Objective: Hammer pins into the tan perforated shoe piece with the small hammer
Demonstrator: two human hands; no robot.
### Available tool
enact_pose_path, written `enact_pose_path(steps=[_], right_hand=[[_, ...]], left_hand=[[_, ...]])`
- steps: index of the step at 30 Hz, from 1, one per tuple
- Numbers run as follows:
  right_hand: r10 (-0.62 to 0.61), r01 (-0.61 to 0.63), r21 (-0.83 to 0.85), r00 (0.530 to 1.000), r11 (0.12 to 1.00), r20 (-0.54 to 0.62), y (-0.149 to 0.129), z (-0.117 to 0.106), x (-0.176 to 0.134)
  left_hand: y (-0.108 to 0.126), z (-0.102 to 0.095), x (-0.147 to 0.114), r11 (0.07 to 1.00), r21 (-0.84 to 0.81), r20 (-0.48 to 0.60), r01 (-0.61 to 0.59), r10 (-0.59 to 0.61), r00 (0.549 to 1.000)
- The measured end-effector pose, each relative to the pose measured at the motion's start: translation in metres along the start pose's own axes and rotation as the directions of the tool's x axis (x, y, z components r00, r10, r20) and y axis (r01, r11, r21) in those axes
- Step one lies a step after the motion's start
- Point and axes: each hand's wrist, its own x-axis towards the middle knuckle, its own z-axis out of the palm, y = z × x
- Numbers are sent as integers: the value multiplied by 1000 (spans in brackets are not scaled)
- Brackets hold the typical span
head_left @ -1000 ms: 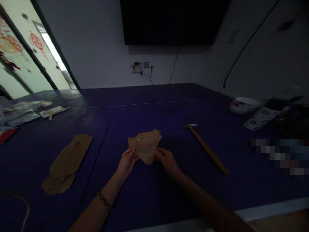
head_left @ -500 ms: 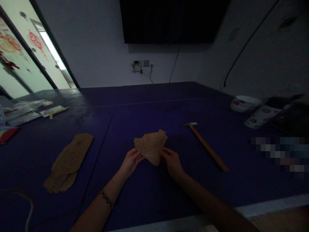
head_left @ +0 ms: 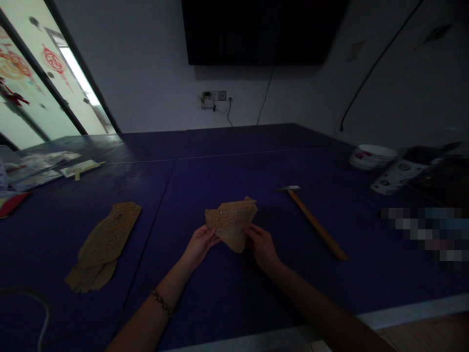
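Observation:
Between my two hands is a brown, irregular piece that looks like thick paper or leather (head_left: 232,225), with rows of small holes or dots across it. My left hand (head_left: 199,244) pinches its left lower edge, thumb on top. At the right edge my right hand (head_left: 262,245) grips it with thumb and fingers. A hammer (head_left: 317,225) with a wooden handle lies to the right of my right hand, its metal head pointing away. Off to the left lie larger brown pieces (head_left: 104,242), overlapping and dotted in the same way.
The purple table (head_left: 227,166) reaches to the wall. White bowls (head_left: 372,157) and a patterned cup-like container (head_left: 397,171) sit at the right. Plastic bags (head_left: 40,166) lie at the far left, a pale cable (head_left: 44,313) at the near left. A dark screen (head_left: 264,32) hangs on the wall.
The brown piece has shifted slightly to the right and tilted a little in my hands. Both hands keep their grip; the hammer and the other pieces lie as before.

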Motion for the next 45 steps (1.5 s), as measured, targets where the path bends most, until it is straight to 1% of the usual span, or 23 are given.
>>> enact_pose_path(steps=[15,27,37,41,45], right_hand=[[44,-48,56,997,997,69,-3,1,-2],[9,-9,13,1000,1000,5,0,-2,1],[29,-31,51,998,998,47,-5,-1,0],[50,-55,74,996,996,67,-6,-1,0],[40,-45,71,997,996,70,-7,-2,1]], left_hand=[[0,-1,-1,1000,-12,7,-15,15,1000],[1,1,-1,1000,14,27,-19,19,999],[2,1,-2,1000,9,11,-16,16,1000],[3,1,-3,1000,17,32,-7,6,999],[3,1,-3,1000,21,42,-17,16,999]])
